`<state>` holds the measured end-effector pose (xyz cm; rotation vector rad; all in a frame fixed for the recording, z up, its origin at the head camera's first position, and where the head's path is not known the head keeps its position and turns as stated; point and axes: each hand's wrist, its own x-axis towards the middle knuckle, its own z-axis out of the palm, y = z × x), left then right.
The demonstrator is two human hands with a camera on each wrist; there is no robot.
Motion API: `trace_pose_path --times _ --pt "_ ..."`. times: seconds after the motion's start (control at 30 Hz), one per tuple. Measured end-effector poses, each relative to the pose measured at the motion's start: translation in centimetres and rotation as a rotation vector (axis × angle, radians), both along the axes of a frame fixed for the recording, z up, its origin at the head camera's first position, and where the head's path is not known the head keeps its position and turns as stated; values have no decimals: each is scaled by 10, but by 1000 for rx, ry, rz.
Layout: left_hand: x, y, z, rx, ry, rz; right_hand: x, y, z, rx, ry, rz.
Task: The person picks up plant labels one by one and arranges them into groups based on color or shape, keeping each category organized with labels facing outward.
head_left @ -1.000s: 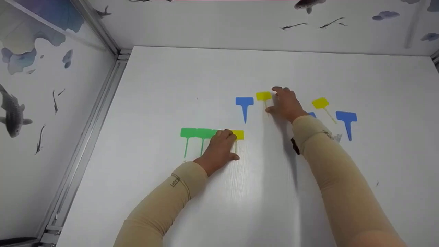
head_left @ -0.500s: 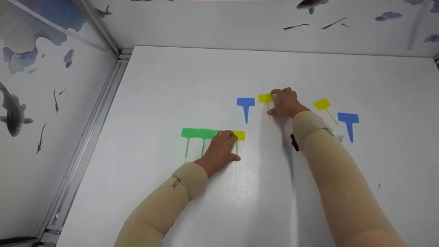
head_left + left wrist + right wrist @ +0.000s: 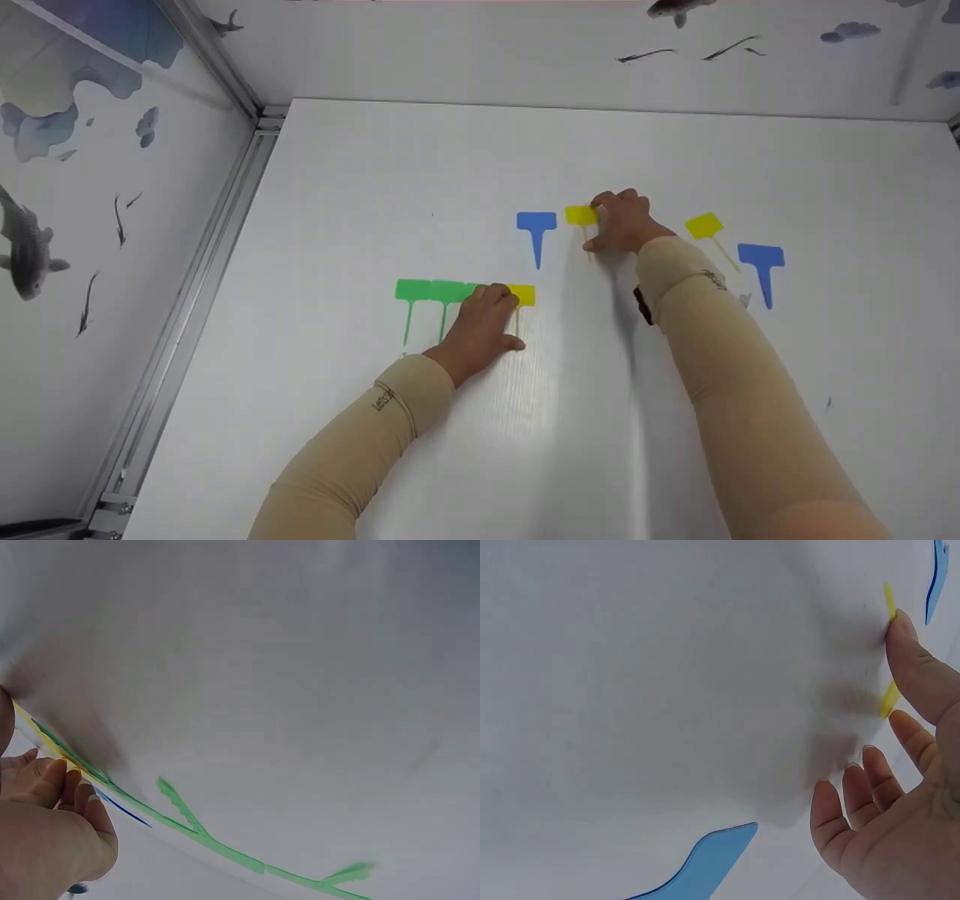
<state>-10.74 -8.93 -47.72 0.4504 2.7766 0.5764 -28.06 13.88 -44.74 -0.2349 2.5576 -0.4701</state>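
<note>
Several green T-shaped plant labels (image 3: pixel 413 289) lie in a row on the white table, with a yellow plant label (image 3: pixel 526 295) at the row's right end. My left hand (image 3: pixel 480 330) rests over that end, fingers on the label heads and thumb by the yellow stem. It hides part of the row. Farther back, my right hand (image 3: pixel 626 221) holds another yellow label (image 3: pixel 579 215) flat against the table. In the right wrist view, the thumb is on its stem and the index fingertip (image 3: pixel 901 720) is at its head (image 3: pixel 889 701).
A blue label (image 3: pixel 537 221) lies left of the right hand's yellow one. To the right are a loose yellow label (image 3: pixel 703 225) and another blue label (image 3: pixel 760 256). A small clear scrap (image 3: pixel 745 300) lies beside the right sleeve. Printed panels (image 3: pixel 480 60) border the table.
My right hand has come onto the yellow label and shifted it slightly right and toward me. The left hand stays on the row.
</note>
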Motion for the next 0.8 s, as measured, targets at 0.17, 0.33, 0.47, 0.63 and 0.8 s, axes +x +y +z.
trace_pose_path --times 0.17,0.33,0.47,0.63,0.8 --pt "0 1 0 -10 -6 7 4 0 5 0 -6 -23" --pt "0 1 1 -10 -10 12 6 2 4 -18 13 -60" --pt "0 1 1 -9 -11 16 6 3 0 -71 25 -95" --pt "0 1 2 0 -15 23 5 3 -3 -115 18 -128" --pt "1 1 2 7 2 14 5 3 -4 -159 -17 -170"
